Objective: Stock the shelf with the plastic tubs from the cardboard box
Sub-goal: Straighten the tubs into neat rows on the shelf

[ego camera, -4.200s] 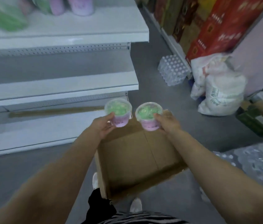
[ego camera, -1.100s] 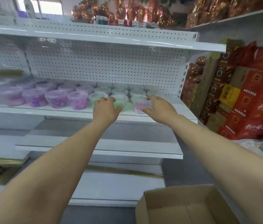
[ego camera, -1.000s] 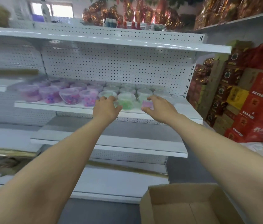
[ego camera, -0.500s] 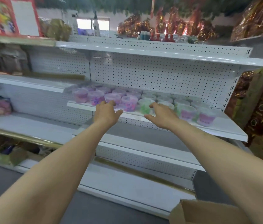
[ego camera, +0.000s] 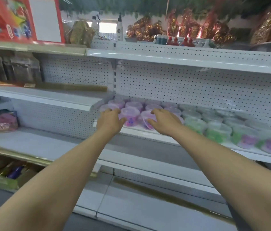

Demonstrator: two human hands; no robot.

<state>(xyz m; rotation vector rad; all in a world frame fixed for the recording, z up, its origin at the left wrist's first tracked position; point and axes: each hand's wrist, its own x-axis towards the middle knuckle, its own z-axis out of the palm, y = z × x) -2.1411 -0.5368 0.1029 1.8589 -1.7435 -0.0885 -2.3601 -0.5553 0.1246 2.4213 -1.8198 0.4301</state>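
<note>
Two bare hands reach a white shelf of plastic tubs (labels blurred, too many to count). Left hand at 10 o'clock and right hand at 2 o'clock, fingers loosely spread, touch purple tubs; green tubs at 3 o'clock.

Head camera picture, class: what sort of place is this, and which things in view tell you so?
Most likely a small shop aisle. White pegboard-backed shelves hold rows of plastic tubs, foil-wrapped goods crowd the top shelf, and both hands reach toward the tubs.

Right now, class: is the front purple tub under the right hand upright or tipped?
Tipped. The purple tub leans, its lid rim slanting, while the neighbouring tub stands level. The right hand touches it.
</note>
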